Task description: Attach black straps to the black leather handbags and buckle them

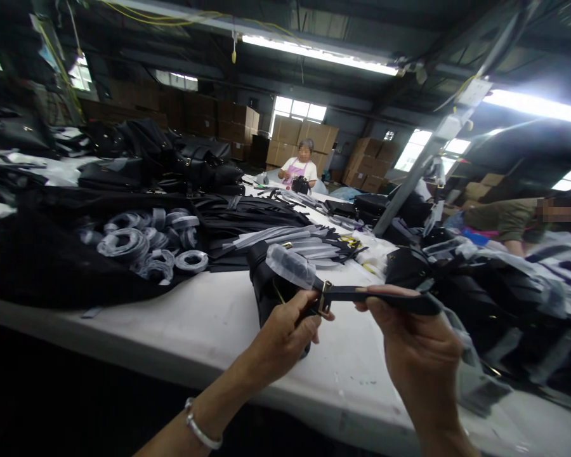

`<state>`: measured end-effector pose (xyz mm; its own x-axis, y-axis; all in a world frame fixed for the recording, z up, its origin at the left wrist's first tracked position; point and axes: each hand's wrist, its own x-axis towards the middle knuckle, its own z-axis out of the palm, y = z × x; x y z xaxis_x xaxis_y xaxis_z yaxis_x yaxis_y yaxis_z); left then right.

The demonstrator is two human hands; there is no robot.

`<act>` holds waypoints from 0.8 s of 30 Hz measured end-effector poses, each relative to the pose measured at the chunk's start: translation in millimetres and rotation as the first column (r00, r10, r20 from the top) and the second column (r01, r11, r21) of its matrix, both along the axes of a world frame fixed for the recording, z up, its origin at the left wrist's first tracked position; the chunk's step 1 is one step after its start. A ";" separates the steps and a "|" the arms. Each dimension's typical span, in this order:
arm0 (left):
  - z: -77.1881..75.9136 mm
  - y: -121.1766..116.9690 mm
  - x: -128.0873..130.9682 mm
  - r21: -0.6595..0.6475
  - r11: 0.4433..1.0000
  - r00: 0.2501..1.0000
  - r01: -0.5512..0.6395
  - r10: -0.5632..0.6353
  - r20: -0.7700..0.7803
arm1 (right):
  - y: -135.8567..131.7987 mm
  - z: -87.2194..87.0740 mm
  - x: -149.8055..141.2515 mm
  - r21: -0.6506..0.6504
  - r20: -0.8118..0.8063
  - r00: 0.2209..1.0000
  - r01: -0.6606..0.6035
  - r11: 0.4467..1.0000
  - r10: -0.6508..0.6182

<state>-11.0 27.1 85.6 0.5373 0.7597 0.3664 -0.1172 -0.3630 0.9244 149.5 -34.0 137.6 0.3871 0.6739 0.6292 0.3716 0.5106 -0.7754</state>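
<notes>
A black bag stands on the white table in front of me, its top partly wrapped in clear plastic. My left hand is closed on the bag's side by a gold metal buckle. My right hand pinches a flat black strap that runs from the buckle to the right. A silver bracelet circles my left wrist.
Plastic-wrapped strap coils lie on black cloth at the left, flat black straps behind. Black bags in plastic crowd the right. One person sits at the table's far end, another leans in at the right. Cardboard boxes line the back wall.
</notes>
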 end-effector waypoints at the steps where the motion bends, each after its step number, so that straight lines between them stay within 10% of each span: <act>1: 0.4 0.6 -1.3 0.004 1.000 1.000 0.009 -0.009 0.001 | 1.8 0.2 0.5 -0.006 0.075 0.997 0.033 0.999 -0.033; 16: -7.8 12.7 -13.9 -0.069 0.987 0.976 0.146 -0.132 0.175 | 15.0 -19.2 -1.7 0.066 0.520 0.854 -0.034 0.997 -0.005; 24: -11.2 13.5 -16.2 -0.072 0.988 0.973 0.136 -0.120 0.198 | 11.2 -15.7 -4.0 0.166 0.316 0.943 0.052 0.985 -0.103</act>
